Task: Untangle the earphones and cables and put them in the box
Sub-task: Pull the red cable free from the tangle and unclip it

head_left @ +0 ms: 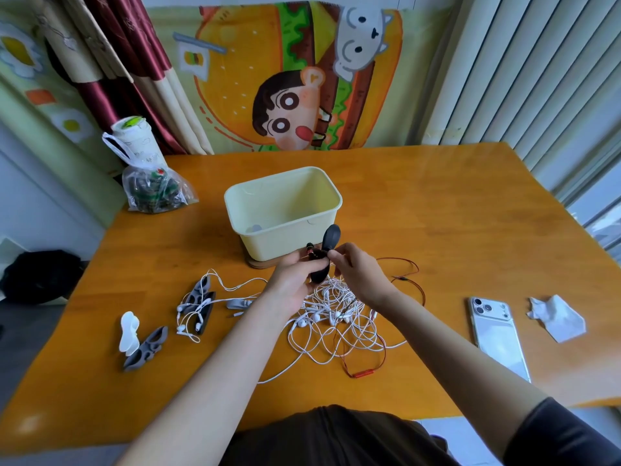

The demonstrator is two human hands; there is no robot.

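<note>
A pale yellow box (285, 227) stands open on a wooden coaster at the table's middle. Just in front of it my left hand (295, 277) grips a black cable winder (327, 242) together with red-and-black earbuds (311, 250). My right hand (356, 267) pinches the thin red cable at the winder. Below both hands lies a tangle of white earphones (336, 317), with the red cable (400, 274) looping off to the right and down to its red remote (363, 374). Another white earphone (201, 307) is draped over grey winders at the left.
Grey and white cable winders (144, 344) lie at the left front. A white phone (497, 334) and a crumpled tissue (557, 319) lie on the right. A plastic bag (151, 190) and a wrapped cup (134, 139) stand at the back left. A black bag (37, 275) sits off the table.
</note>
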